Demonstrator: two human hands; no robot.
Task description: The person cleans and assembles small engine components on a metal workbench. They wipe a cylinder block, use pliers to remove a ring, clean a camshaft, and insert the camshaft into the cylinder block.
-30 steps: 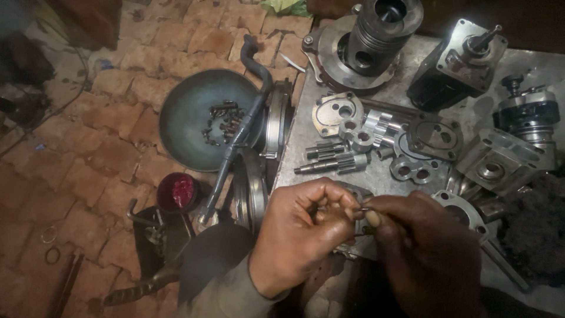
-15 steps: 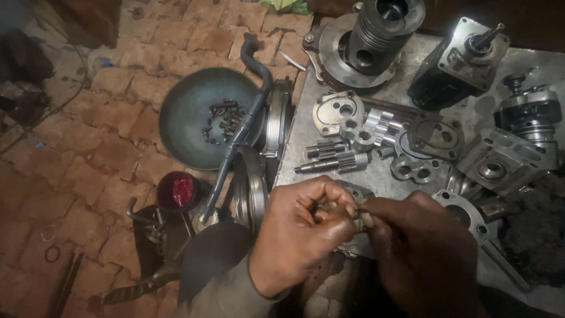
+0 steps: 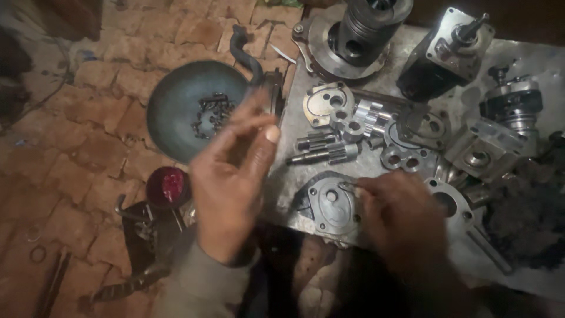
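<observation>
Metal cover plate (image 3: 331,207) lay at lower centre; right hand (image 3: 400,221) pinched a small part against it, left hand (image 3: 229,176) hovered open, empty. Seating required fine alignment.

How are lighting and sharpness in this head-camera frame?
Head view: dim, warm light; the metal sheet and grey cover plate are brightest. The left hand is motion-blurred, the right hand dark and soft, and the lower right corner falls into shadow.
</observation>
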